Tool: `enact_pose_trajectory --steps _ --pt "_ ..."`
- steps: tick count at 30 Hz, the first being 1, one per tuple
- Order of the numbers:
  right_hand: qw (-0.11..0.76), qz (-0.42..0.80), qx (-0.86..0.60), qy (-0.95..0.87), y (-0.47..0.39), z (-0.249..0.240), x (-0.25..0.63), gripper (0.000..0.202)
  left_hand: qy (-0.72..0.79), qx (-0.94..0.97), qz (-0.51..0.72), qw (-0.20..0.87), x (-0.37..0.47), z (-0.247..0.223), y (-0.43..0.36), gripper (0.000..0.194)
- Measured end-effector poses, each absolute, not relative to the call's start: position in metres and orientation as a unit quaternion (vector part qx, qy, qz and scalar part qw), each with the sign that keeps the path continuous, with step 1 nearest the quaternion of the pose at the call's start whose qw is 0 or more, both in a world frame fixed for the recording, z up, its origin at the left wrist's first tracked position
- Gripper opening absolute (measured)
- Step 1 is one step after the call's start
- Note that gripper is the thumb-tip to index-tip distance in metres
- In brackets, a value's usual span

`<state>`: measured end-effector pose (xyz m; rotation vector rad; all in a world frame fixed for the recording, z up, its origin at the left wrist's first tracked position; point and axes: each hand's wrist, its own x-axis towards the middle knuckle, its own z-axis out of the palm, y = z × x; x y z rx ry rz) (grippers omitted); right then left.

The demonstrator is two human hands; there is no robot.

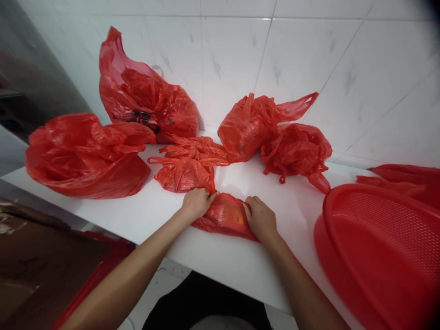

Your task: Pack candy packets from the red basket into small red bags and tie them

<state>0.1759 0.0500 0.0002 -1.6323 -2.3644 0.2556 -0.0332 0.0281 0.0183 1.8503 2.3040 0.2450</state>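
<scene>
A red plastic bag (225,215) lies on the white table (233,268) close to the front edge, with a packet of yellow and orange print showing through it. My left hand (197,205) grips its upper left side, fingers curled into the plastic. On the opposite side, my right hand (261,218) is closed around the bag's upper right edge. Just behind my left hand sits a small tied red bag (187,175), its handles pointing left and right. What exactly the gripped bag contains is hard to make out.
Large red bags (85,156) stand at the left and back left (147,98). Two more bunched red bags lean near the tiled wall (295,55). A red basket (343,238) takes up the right end. A cardboard box (24,261) is below, at left.
</scene>
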Motion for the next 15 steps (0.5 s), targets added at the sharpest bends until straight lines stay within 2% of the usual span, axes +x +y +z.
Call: enact_pose_trajectory --steps 12,15 --pt "0.168 0.078 -0.538 -0.822 0.052 -0.007 0.177 0.023 0.769 0.625 0.104 0.079 -0.032 0.016 0.023 0.053" --pt "0.208 0.12 -0.544 -0.804 0.052 -0.005 0.179 0.037 0.765 0.627 0.121 0.085 -0.032 0.016 0.016 0.051"
